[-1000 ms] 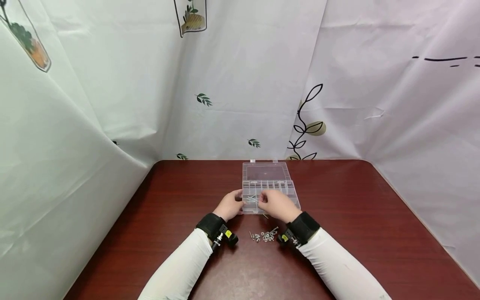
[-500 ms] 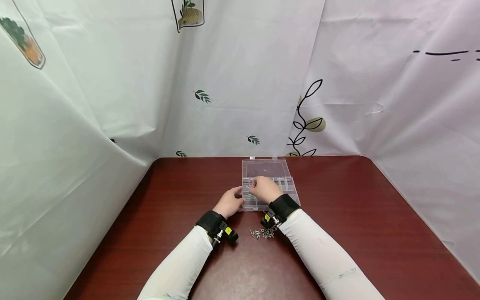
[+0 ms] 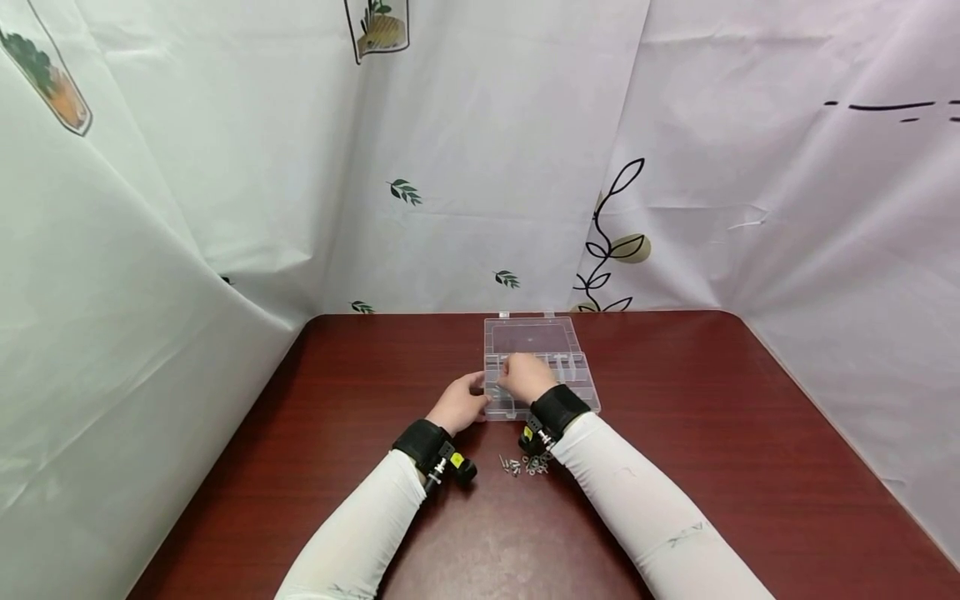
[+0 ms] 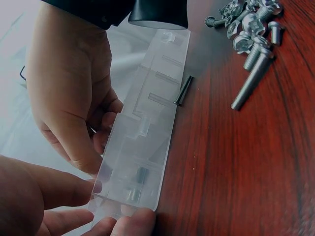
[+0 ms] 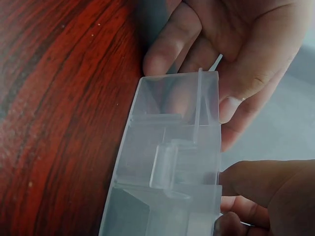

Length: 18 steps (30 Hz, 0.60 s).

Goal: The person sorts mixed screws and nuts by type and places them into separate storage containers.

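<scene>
Left hand (image 3: 457,407): thumb and fingers parted by the wall's thickness, gripping the left end of the clear plastic compartment box (image 3: 585,395). Right hand (image 3: 527,377): fingers curled close together over the left-hand compartments; fingertips hidden, so cannot tell whether anything is pinched.

Box rests on the dark red tabletop (image 3: 712,417), lid (image 3: 529,336) folded back, reaching the table's far edge. Tabletop extends well past both box ends. Dark screw (image 4: 183,90) lies just beside the front wall; pile of metal fasteners (image 4: 253,24) nearer the person, partly under the right wrist mount (image 3: 531,439).
</scene>
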Motion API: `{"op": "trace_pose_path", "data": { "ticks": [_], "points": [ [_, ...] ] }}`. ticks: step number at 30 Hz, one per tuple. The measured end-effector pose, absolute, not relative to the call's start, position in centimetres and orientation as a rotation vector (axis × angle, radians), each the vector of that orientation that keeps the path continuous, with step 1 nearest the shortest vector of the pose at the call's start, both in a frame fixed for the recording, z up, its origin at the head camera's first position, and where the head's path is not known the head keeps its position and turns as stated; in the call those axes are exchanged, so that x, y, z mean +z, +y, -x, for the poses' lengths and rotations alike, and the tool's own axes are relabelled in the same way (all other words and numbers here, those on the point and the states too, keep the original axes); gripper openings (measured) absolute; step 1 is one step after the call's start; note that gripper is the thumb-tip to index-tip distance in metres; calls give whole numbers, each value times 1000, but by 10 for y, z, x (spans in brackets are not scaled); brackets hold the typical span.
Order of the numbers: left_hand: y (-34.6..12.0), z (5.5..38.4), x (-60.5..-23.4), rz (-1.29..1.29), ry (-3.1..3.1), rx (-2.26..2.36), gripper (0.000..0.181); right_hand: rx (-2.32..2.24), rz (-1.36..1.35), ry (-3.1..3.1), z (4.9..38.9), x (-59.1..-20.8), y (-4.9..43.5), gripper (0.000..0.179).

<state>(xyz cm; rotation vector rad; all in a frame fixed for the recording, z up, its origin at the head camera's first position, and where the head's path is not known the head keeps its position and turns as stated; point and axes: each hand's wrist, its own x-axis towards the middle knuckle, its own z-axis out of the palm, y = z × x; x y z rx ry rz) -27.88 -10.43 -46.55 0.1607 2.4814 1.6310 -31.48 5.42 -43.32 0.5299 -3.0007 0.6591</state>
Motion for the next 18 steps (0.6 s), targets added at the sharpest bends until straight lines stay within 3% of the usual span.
{"op": "trace_pose_path", "data": {
  "ticks": [10, 18],
  "points": [
    [-105, 278, -460, -171, 2486, 1634, 56, 730, -504, -3002, 322, -436, 55, 38],
    [-106, 278, -465, -163, 2488, 1608, 56, 754, -562, -2967, 309, -431, 59, 24]
  ]
}}
